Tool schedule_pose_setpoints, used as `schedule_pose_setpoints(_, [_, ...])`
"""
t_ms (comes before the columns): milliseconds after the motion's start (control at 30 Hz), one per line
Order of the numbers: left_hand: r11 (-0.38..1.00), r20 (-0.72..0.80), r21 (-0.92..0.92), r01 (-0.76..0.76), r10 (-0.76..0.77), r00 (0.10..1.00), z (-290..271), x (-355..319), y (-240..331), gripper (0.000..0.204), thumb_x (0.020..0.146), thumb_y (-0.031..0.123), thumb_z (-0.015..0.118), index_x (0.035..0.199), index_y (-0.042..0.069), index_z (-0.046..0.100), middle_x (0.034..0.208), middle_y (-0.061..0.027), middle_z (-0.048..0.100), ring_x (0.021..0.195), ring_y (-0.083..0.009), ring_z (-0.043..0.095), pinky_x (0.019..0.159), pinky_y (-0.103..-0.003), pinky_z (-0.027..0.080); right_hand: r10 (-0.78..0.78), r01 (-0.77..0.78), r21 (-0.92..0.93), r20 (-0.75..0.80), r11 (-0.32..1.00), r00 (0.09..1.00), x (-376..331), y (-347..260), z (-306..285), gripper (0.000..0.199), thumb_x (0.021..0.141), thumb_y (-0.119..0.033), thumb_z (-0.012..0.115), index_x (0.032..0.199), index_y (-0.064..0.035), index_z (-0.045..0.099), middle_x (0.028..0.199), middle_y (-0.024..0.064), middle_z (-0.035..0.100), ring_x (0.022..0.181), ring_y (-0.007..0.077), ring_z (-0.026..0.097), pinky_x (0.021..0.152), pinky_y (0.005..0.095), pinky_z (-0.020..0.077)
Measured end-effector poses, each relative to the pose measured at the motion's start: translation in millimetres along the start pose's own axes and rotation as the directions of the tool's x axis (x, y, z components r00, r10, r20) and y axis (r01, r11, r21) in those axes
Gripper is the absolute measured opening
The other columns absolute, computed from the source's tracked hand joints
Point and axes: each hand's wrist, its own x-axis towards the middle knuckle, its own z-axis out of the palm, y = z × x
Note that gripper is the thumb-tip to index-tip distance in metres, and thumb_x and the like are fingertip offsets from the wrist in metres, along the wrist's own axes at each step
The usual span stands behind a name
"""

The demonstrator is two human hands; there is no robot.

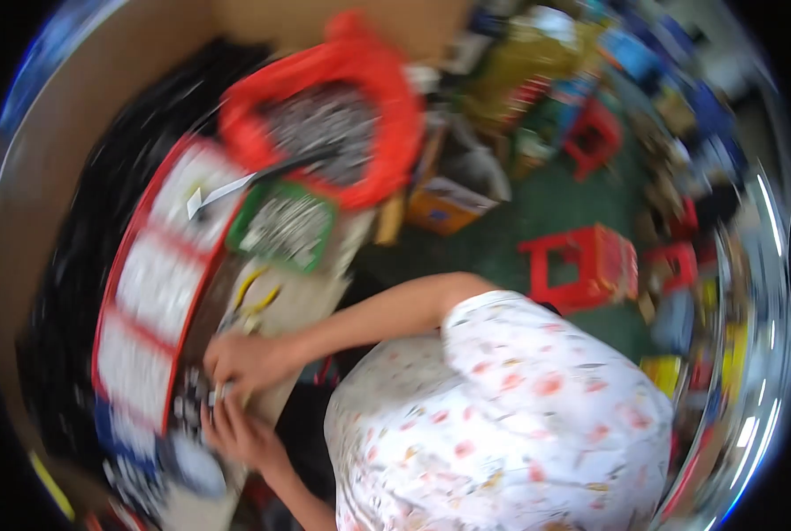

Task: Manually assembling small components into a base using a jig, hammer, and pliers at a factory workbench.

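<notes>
Head view: small pale piece (219, 393) between right hand (252, 361) and left hand (243, 435), above beige worktop (311, 296), near red-edged tray (183, 343). Blurred, shape unclear. Fingers of both hands curled; can't tell which grips it. Yellow-handled pliers (260, 301) near right hand.

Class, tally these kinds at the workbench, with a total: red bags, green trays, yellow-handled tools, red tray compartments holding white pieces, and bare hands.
Red bag: 1
Green tray: 1
Yellow-handled tool: 1
Red tray compartments: 3
Bare hands: 2
Total: 8
</notes>
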Motion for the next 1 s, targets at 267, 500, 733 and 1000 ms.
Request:
schedule_pose_setpoints(267, [0.993,-0.102,-0.044,-0.108,0.103,0.989,-11,41,26,0.026,0.1,0.019,0.06,0.111,0.0,0.074,0.108,-0.0152,0.072,0.102,-0.0356,0.064,0.094,-0.047,0.052,-0.065,0.067,-0.295,0.018,0.953,0.998,7,21,7,0.022,0.069,-0.035,0.074,0.076,-0.014,0.075,0.092,0.0081,0.067,0.094,0.0302,0.063,0.073,0.046,0.0517])
schedule_pose_setpoints(500, [0.996,-0.082,-0.02,-0.085,0.083,0.993,-18,22,15,0.026,0.098,0.021,0.064,0.112,0.002,0.075,0.112,-0.0164,0.071,0.106,-0.0372,0.064,0.092,-0.048,0.054,0.036,0.037,-0.332,0.211,0.943,0.977,16,9,26,0.027,0.066,-0.036,0.073,0.074,-0.0103,0.074,0.083,0.0127,0.067,0.087,0.0342,0.066,0.069,0.0472,0.0524])
schedule_pose_setpoints(733, [0.992,0.045,-0.125,-0.011,0.017,0.999,4,20,8,0.028,0.088,0.001,0.066,0.116,0.001,0.068,0.12,-0.0166,0.065,0.122,-0.0433,0.054,0.103,-0.05,0.044,-0.049,0.056,-0.233,0.037,0.971,0.998,-12,-2,-19,0.031,0.076,-0.03,0.073,0.089,-0.0023,0.069,0.103,0.0131,0.066,0.1,0.0335,0.063,0.086,0.0432,0.0499])
schedule_pose_setpoints(1000, [0.988,-0.057,-0.146,0.047,-0.056,0.997,1,19,9,0.031,0.081,0.001,0.07,0.112,0.0,0.069,0.115,-0.0126,0.066,0.115,-0.037,0.057,0.096,-0.049,0.046,0.046,-0.021,-0.163,0.148,0.986,0.988,2,-22,-29,0.023,0.076,-0.009,0.077,0.096,0.0018,0.069,0.1,0.0119,0.065,0.095,0.0307,0.061,0.081,0.0394,0.05])
